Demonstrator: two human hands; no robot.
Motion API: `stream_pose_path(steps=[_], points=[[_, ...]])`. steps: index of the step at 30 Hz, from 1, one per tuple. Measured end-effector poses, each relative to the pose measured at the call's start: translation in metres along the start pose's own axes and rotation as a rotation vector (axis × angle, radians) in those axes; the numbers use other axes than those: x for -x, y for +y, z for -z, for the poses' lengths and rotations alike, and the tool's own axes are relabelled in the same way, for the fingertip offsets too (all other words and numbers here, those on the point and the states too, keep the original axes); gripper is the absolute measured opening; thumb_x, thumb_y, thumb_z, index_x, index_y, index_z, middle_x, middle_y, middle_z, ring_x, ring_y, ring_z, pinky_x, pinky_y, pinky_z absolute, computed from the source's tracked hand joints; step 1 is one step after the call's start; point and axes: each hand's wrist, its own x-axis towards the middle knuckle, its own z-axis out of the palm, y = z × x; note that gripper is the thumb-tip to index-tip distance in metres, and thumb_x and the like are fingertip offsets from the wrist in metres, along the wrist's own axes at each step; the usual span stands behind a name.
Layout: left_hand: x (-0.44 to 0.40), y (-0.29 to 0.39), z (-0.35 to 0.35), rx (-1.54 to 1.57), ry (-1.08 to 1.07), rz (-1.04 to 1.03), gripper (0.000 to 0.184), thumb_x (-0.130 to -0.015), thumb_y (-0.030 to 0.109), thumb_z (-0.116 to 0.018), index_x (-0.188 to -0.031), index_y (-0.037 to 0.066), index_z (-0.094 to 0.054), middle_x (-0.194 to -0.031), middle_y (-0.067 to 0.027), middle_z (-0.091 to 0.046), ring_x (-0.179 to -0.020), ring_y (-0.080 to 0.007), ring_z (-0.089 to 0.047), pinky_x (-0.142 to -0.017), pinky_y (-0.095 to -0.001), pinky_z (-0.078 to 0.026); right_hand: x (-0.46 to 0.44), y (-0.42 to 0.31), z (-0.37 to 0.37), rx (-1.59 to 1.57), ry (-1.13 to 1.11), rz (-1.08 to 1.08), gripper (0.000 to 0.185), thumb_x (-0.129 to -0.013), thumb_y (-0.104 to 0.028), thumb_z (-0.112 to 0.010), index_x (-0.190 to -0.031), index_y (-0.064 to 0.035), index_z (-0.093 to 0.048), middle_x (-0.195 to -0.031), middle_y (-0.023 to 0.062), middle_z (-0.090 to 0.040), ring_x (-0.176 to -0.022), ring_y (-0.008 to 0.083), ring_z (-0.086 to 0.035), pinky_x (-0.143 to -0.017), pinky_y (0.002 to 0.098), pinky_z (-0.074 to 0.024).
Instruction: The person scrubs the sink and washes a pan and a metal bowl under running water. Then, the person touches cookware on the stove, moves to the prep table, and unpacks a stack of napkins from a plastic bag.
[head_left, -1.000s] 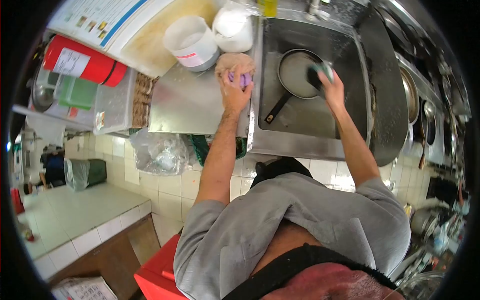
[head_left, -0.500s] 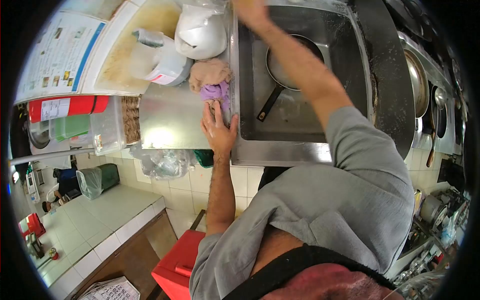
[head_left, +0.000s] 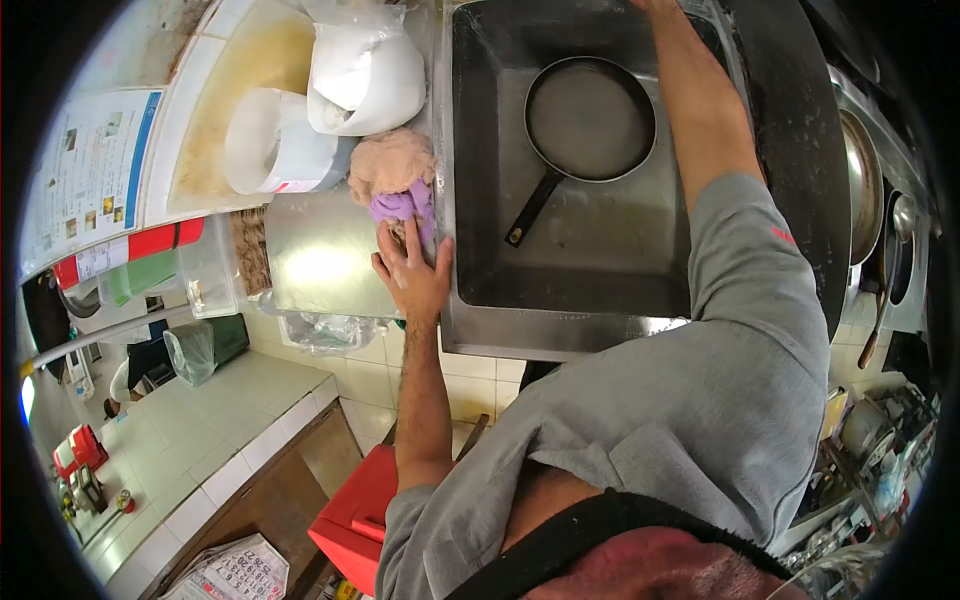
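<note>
My left hand (head_left: 415, 282) rests with its fingers spread on the steel counter, fingertips at the lower edge of a purple cloth (head_left: 400, 206). A tan cloth (head_left: 390, 165) lies bunched just above it. My right arm reaches over the right side of the sink (head_left: 590, 320) to its far edge, where only part of my right hand (head_left: 652, 4) shows at the top of the picture; its fingers are cut off. A black frying pan (head_left: 590, 120) lies in the sink basin, its handle pointing down and left.
Two white tubs (head_left: 262, 140) (head_left: 366, 80) stand left of the sink, beyond the cloths. A printed sheet (head_left: 95, 170), a red cylinder (head_left: 130, 250) and clear containers (head_left: 208, 268) are at the left. Pans (head_left: 858, 185) hang or stand at the right. A red stool (head_left: 360, 520) is below.
My right hand has left the pan and moved up to the sink's far edge; the dark scrubber it held is out of sight. My left hand has slid down from the cloths. The view has shifted.
</note>
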Motion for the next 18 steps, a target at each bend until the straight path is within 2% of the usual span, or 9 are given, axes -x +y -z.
stream_pose_path(steps=[2,3,5,9,11,13,15,16,18], points=[[-0.001,-0.001,-0.002,0.004,0.003,-0.001,0.064,-0.082,0.044,-0.060,-0.133,0.011,-0.041,-0.138,-0.0258,-0.029,-0.126,-0.0388,-0.033,-0.103,-0.0543,-0.018,0.019,-0.007,-0.006,0.000,-0.005,0.032,0.024,-0.082,-0.013,-0.059,-0.105,-0.0090,-0.059,-0.078,0.0037,-0.062,-0.059,0.0118,-0.053,-0.044,0.0248,-0.0370],[0.000,-0.002,-0.004,0.003,0.017,-0.009,0.063,-0.081,0.045,-0.060,-0.131,0.011,-0.043,-0.137,-0.0243,-0.029,-0.126,-0.0383,-0.032,-0.102,-0.0559,-0.020,0.035,-0.013,-0.014,-0.001,-0.004,0.031,0.024,-0.082,-0.013,-0.059,-0.105,-0.0090,-0.059,-0.078,0.0037,-0.062,-0.059,0.0118,-0.053,-0.044,0.0248,-0.0370],[0.001,-0.002,-0.005,0.003,0.028,-0.021,0.062,-0.081,0.045,-0.060,-0.130,0.010,-0.044,-0.136,-0.0228,-0.030,-0.126,-0.0377,-0.031,-0.100,-0.0574,-0.022,0.064,-0.027,-0.038,0.163,0.177,0.234,0.029,-0.079,-0.001,-0.059,-0.108,-0.0042,-0.055,-0.076,0.0026,-0.061,-0.057,0.0118,-0.052,-0.045,0.0256,-0.0393],[0.001,-0.003,-0.004,0.012,0.046,-0.033,0.063,-0.081,0.044,-0.061,-0.131,0.011,-0.043,-0.136,-0.0240,-0.030,-0.125,-0.0384,-0.033,-0.101,-0.0559,-0.021,0.077,-0.021,-0.060,0.168,0.252,0.298,0.029,-0.077,0.005,-0.057,-0.106,-0.0012,-0.054,-0.076,0.0045,-0.060,-0.060,0.0132,-0.053,-0.048,0.0277,-0.0427],[0.001,-0.001,-0.004,0.013,0.038,-0.030,0.063,-0.081,0.043,-0.062,-0.132,0.012,-0.042,-0.136,-0.0250,-0.031,-0.124,-0.0390,-0.035,-0.102,-0.0546,-0.020,0.108,-0.022,-0.092,-0.139,0.530,0.498,0.026,-0.079,0.001,-0.056,-0.105,-0.0010,-0.055,-0.081,0.0077,-0.060,-0.067,0.0160,-0.056,-0.051,0.0289,-0.0450],[0.000,-0.001,-0.003,0.045,0.044,-0.026,0.061,-0.081,0.044,-0.061,-0.129,0.011,-0.045,-0.135,-0.0241,-0.031,-0.125,-0.0383,-0.032,-0.100,-0.0575,-0.021,0.088,0.045,-0.078,-0.587,0.193,0.035,0.027,-0.080,0.000,-0.055,-0.107,0.0006,-0.055,-0.086,0.0109,-0.059,-0.075,0.0183,-0.058,-0.056,0.0283,-0.0473],[-0.001,-0.001,-0.002,0.053,0.034,-0.023,0.061,-0.081,0.045,-0.061,-0.129,0.011,-0.045,-0.134,-0.0242,-0.031,-0.125,-0.0383,-0.033,-0.100,-0.0574,-0.021,0.150,0.049,-0.093,-0.770,-0.253,-0.192,0.026,-0.081,-0.003,-0.054,-0.107,0.0013,-0.057,-0.092,0.0111,-0.060,-0.079,0.0187,-0.058,-0.064,0.0289,-0.0489],[-0.001,-0.001,-0.002,0.062,0.036,-0.025,0.061,-0.080,0.045,-0.061,-0.129,0.011,-0.045,-0.134,-0.0243,-0.032,-0.124,-0.0382,-0.033,-0.100,-0.0574,-0.021,0.155,0.063,-0.090,-0.770,-0.250,-0.199,0.026,-0.081,-0.003,-0.054,-0.107,0.0013,-0.057,-0.092,0.0111,-0.060,-0.079,0.0187,-0.058,-0.064,0.0289,-0.0489],[0.001,-0.002,-0.003,0.061,0.036,-0.026,0.061,-0.080,0.045,-0.061,-0.128,0.010,-0.045,-0.134,-0.0245,-0.032,-0.124,-0.0385,-0.033,-0.100,-0.0573,-0.021,0.178,0.123,-0.070,-0.084,-0.377,-0.120,0.043,-0.083,-0.024,-0.062,-0.119,-0.0017,-0.053,-0.106,0.0102,-0.061,-0.091,0.0218,-0.060,-0.081,0.0346,-0.0484]])
